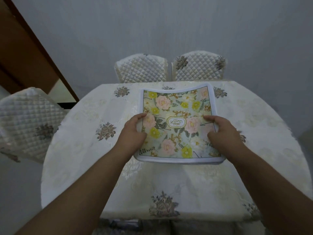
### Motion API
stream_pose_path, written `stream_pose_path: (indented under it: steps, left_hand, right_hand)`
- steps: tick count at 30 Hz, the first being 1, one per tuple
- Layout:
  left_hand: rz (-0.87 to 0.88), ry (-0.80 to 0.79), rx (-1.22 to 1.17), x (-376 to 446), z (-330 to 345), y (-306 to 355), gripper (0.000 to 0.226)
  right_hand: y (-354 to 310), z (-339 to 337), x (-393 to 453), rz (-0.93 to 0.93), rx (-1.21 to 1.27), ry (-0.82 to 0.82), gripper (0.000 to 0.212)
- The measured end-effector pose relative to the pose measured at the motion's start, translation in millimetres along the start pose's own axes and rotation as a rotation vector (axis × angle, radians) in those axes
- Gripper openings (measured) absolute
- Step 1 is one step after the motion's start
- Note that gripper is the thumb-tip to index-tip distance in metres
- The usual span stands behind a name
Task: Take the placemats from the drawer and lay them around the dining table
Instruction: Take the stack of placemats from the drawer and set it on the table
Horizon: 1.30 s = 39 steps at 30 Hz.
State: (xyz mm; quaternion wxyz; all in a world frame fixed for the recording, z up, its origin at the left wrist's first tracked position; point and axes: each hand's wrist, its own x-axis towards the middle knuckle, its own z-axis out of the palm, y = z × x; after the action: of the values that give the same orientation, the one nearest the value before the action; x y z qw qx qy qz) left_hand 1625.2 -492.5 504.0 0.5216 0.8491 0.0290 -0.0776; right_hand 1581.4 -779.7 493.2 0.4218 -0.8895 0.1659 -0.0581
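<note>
A floral placemat (176,121) with a white border and a "GARDEN" label in its middle is held over the dining table (254,158), which wears a cream cloth with embroidered flowers. My left hand (133,131) grips the mat's left edge, thumb on top. My right hand (221,131) grips the right edge the same way. The mat sags in the middle and its far edge curls upward. Whether more mats lie stacked under it I cannot tell.
Two chairs with quilted cream covers stand at the table's far side, one (141,68) on the left and one (198,67) on the right. A third quilted chair (28,122) stands at the left. A brown wooden frame (33,53) leans along the upper left.
</note>
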Motion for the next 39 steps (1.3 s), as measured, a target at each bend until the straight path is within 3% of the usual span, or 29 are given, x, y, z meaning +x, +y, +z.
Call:
stream_pose_path:
  steps: [8,12,14,17,20,25,30,39]
  left_hand:
    - [-0.017,0.057,-0.088,98.5,37.4,-44.9,0.049]
    - [-0.034,0.004,-0.122,140.0,53.2,-78.4,0.051]
    - [-0.069,-0.061,-0.027,152.9,63.8,-105.5,0.056]
    - [-0.038,-0.174,0.306,155.3,79.6,-155.9,0.072]
    - [0.029,-0.173,0.556,141.0,90.2,-195.9,0.095]
    - [0.235,-0.006,0.622,126.2,99.4,-230.0,0.091]
    - [0.278,0.034,0.667,129.3,102.5,-237.7,0.083]
    - [0.3,0.043,0.618,125.0,101.3,-236.4,0.074]
  right_hand:
    - [45.5,47.9,95.4,-0.004,0.123,0.03,0.049]
    - [80.8,76.4,141.5,0.025,0.117,0.021,0.047]
    - [107.7,96.6,153.4,0.079,0.075,-0.042,0.046]
    - [153.7,126.7,140.6,0.133,-0.07,-0.189,0.06]
    - [184.7,145.5,114.4,0.072,-0.165,-0.211,0.076]
    - [204.1,160.4,96.8,-0.076,-0.251,-0.079,0.091]
    - [210.4,159.7,98.3,-0.12,-0.277,-0.088,0.102]
    - [210.5,159.0,92.5,-0.185,-0.285,-0.024,0.087]
